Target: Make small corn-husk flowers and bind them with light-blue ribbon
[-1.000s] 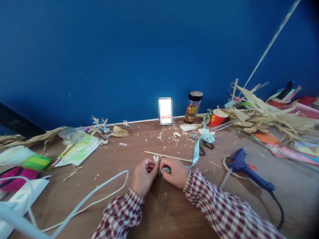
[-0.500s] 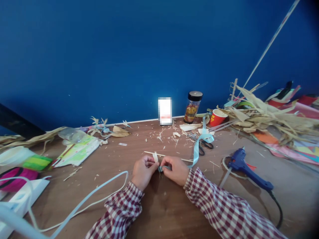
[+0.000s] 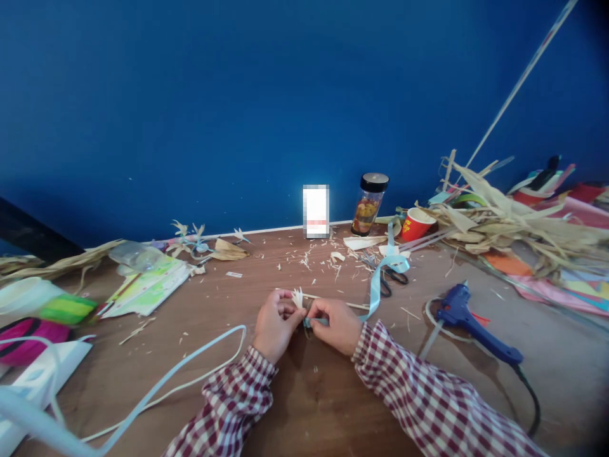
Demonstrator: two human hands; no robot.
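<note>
Between thumb and fingers, my left hand pinches a small pale husk flower, its pointed tips fanned upward. Close beside it, my right hand is closed on a light blue ribbon. The ribbon meets the flower's base between both hands; my fingertips hide how it is wrapped there. From behind the right hand it runs up and back across the table. A thin pale stick lies just beyond the hands, partly covered by them.
A blue glue gun rests at right; scissors lie under the ribbon. Farther back are a lidded jar, a red paper cup and dried corn husks. Husk scraps litter the table. A white cable loops at left.
The flower in my left hand has turned slightly, so its pointed tips show more spread. Both hands keep nearly the same place and hold.
</note>
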